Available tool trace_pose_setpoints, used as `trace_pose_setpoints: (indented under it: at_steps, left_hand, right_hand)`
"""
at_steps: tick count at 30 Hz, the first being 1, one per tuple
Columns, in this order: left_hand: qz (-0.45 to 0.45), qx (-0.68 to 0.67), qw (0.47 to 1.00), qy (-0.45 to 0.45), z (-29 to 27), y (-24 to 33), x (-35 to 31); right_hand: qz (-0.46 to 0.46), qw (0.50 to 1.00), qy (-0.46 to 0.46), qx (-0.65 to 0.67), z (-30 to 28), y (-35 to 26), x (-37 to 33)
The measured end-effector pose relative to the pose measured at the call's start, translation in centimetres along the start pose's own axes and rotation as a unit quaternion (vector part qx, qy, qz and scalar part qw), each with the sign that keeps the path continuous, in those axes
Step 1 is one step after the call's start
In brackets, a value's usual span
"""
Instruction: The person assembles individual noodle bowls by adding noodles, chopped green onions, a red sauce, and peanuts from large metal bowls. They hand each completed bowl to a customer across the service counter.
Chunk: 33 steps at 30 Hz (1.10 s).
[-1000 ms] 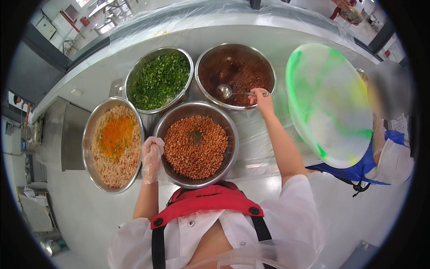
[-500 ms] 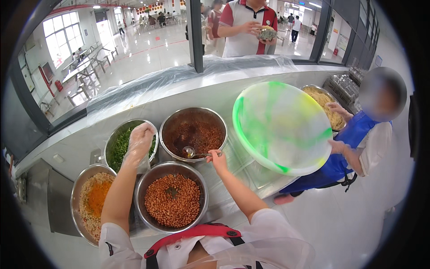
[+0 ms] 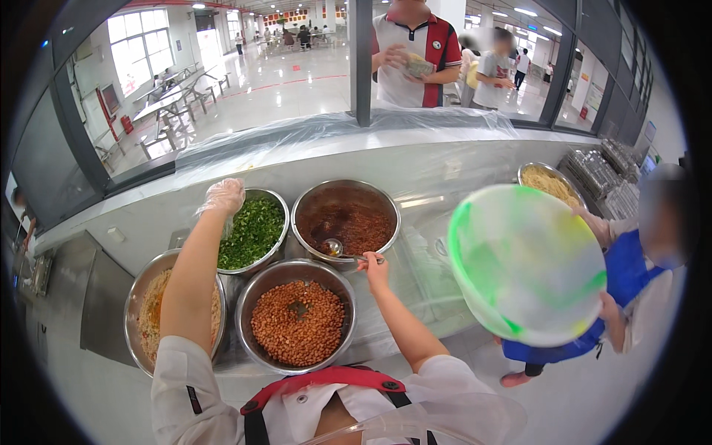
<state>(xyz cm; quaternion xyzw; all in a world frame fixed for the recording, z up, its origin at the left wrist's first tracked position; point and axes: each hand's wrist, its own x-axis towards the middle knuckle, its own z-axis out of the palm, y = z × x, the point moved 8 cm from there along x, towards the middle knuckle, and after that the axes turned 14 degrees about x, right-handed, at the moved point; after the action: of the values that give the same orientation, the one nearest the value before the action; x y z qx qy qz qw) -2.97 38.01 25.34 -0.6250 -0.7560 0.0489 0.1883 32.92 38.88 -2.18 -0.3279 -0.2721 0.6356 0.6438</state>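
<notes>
My left hand, in a clear plastic glove, is over the left rim of a steel bowl of chopped greens. Its fingers look curled in; whatever may be inside them is hidden. My right hand grips the handle of a metal ladle. The ladle's scoop lies at the near side of a steel bowl of dark red sauce. Between my forearms stands a steel bowl of peanuts. Under my left forearm is a bowl of pale chopped food with an orange patch, partly covered.
At right, a co-worker in a blue apron holds a large green-and-white plastic tub, tilted. Behind it stand a bowl of noodles and stacked clear containers. Beyond the plastic-covered ledge, a person holds a packed food container.
My left hand has shifted from above the greens to their bowl's left rim. My right hand still grips the ladle. The co-worker has moved the tub right and toward me.
</notes>
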Motion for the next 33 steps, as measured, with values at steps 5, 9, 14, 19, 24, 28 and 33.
trace_pose_setpoints:
  at_steps: [5, 9, 14, 19, 24, 28, 33]
  left_hand:
    - [0.007, -0.001, 1.000, -0.004, -0.9, -0.1, -0.7]
    - [0.028, -0.014, 0.999, -0.013, -0.4, 0.5, -1.3]
    - [0.049, -0.008, 0.998, -0.029, 0.1, 1.4, -1.6]
    - [0.078, -0.001, 0.997, -0.021, 0.0, 2.8, -1.6]
    - [0.118, -0.001, 0.993, -0.019, 0.2, 4.4, -1.8]
    - [0.139, -0.007, 0.990, -0.018, 0.2, 5.1, -2.1]
    - [0.154, -0.006, 0.988, -0.023, -0.1, 5.7, -2.5]
  right_hand:
    - [0.017, 1.000, -0.005, 0.003, 0.5, 0.5, -0.4]
    - [0.013, 1.000, -0.002, -0.005, 0.5, 0.6, -0.6]
    - [0.016, 1.000, -0.002, 0.002, 0.3, 0.7, -0.7]
    - [0.014, 1.000, 0.009, -0.002, -0.1, 0.5, -0.9]
    - [0.005, 1.000, 0.010, 0.019, -0.3, 0.8, -0.7]
    - [0.000, 1.000, 0.015, 0.027, -0.2, 1.0, -0.8]
    - [-0.005, 0.999, 0.024, 0.024, -0.4, 0.7, -0.8]
